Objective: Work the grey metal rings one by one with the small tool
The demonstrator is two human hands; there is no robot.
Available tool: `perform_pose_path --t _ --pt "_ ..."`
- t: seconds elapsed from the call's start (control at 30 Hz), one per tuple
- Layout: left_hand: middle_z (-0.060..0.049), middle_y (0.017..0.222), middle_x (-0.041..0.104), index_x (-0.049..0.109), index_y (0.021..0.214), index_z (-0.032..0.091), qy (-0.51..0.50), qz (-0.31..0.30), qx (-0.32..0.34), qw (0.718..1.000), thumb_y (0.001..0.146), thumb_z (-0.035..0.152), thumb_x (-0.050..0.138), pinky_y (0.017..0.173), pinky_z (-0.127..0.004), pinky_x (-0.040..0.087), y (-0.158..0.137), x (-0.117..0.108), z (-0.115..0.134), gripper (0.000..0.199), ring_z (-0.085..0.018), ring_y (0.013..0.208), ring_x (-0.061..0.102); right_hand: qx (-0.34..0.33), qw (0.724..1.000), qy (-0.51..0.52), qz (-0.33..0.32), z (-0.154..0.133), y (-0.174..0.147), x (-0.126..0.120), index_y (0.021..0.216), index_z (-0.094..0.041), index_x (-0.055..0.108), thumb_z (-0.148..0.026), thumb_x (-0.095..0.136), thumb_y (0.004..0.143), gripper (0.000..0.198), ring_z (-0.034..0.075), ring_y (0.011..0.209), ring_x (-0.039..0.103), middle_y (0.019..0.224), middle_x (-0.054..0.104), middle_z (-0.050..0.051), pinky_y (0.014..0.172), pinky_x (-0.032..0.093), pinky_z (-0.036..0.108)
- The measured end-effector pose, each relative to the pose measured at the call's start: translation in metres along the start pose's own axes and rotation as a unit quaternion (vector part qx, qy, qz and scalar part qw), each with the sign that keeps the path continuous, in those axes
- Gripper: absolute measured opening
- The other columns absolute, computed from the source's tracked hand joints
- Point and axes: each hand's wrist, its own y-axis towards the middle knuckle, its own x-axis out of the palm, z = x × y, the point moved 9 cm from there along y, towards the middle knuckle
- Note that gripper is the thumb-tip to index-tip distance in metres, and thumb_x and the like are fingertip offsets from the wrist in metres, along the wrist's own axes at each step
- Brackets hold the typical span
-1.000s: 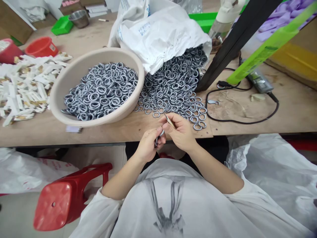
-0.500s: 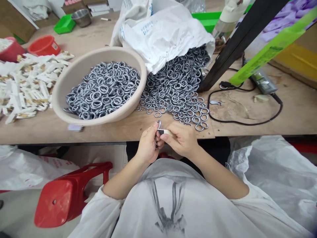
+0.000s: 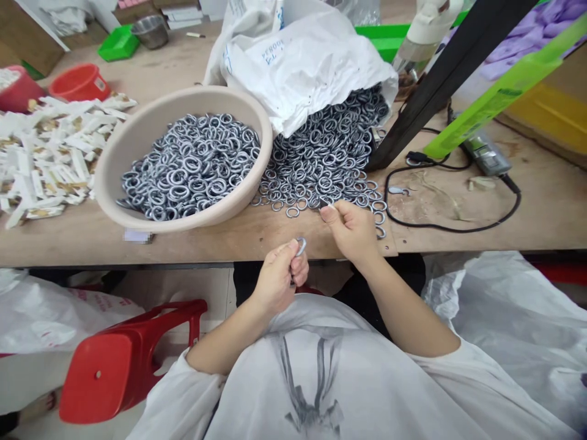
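My left hand (image 3: pixel 277 272) is closed at the table's front edge, pinching a grey ring (image 3: pixel 301 245) between thumb and forefinger. Something dark shows below its curled fingers, too small to name. Over the front of the loose ring pile, my right hand (image 3: pixel 353 232) is closed on a small pale-handled tool with a dark flat tip (image 3: pixel 323 205). Most of that tool is hidden in the fingers. The tip lies over or against the rings; which one, I cannot tell. A heap of grey rings (image 3: pixel 321 165) spills from a white sack (image 3: pixel 302 61).
To the left, a beige basin (image 3: pixel 107 195) holds many rings. Beyond it lie white strips (image 3: pixel 50 153). A black post (image 3: pixel 440 91), a bright green strip (image 3: pixel 495 104) and a cabled device (image 3: pixel 488 156) stand or lie right. A red stool (image 3: pixel 98 376) is below left.
My right hand has moved away from the left, forward and right to the ring pile, taking the tool along. My left hand keeps its ring and has dropped slightly.
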Motion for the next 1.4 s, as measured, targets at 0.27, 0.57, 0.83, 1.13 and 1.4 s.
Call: perform_pose_path --t 0.27,0.57,0.83,1.13,1.4 --pt "0.003 0.065 0.056 0.067 0.099 0.014 -0.002 0.070 0.058 0.996 0.072 0.025 0.069 0.038 -0.016 0.028 0.008 -0.050 0.035 0.030 -0.004 0.044 0.040 -0.034 0.945 -0.284 -0.157 -0.018 0.020 0.066 0.109 -0.022 0.068 -0.040 0.056 0.095 0.026 0.024 0.080 0.066 0.112 0.065 0.010 0.059 0.034 0.032" --pt "0.005 0.066 0.052 0.048 0.073 0.018 -0.014 0.086 0.041 0.995 0.068 0.036 0.075 0.037 -0.015 0.026 0.018 -0.055 0.036 0.033 -0.005 0.047 0.045 -0.033 0.938 -0.303 -0.163 -0.016 0.023 0.071 0.113 -0.020 0.066 -0.038 0.045 0.100 0.030 0.026 0.082 0.066 0.114 0.062 0.013 0.060 0.037 0.034" --pt "0.007 0.058 0.044 0.054 0.079 0.017 0.087 0.076 0.068 0.991 0.076 0.055 0.073 0.038 -0.016 0.022 0.020 -0.047 0.031 0.043 -0.004 0.042 0.035 0.009 0.964 0.178 -0.199 -0.025 0.009 0.065 0.087 -0.018 0.061 -0.037 0.048 0.097 0.025 0.021 0.083 0.064 0.086 0.067 0.006 0.075 0.049 0.033" --pt "0.006 0.056 0.043 0.048 0.071 0.018 0.124 0.000 0.064 0.990 0.077 0.067 0.067 0.040 -0.017 0.026 0.021 -0.012 0.009 0.052 -0.005 0.044 0.035 0.051 0.949 0.294 -0.101 -0.019 -0.020 0.044 0.093 -0.023 0.063 -0.047 0.056 0.092 0.025 0.020 0.074 0.065 0.080 0.066 0.003 0.071 0.055 0.036" --pt "0.006 0.053 0.042 0.047 0.069 0.018 0.097 -0.004 0.055 0.994 0.076 0.059 0.070 0.039 -0.017 0.024 0.013 -0.003 0.008 0.047 -0.005 0.042 0.034 -0.083 0.973 0.205 -0.069 -0.038 -0.015 0.016 0.087 -0.021 0.068 -0.051 0.054 0.095 0.034 0.019 0.079 0.059 0.082 0.064 0.004 0.074 0.045 0.032"
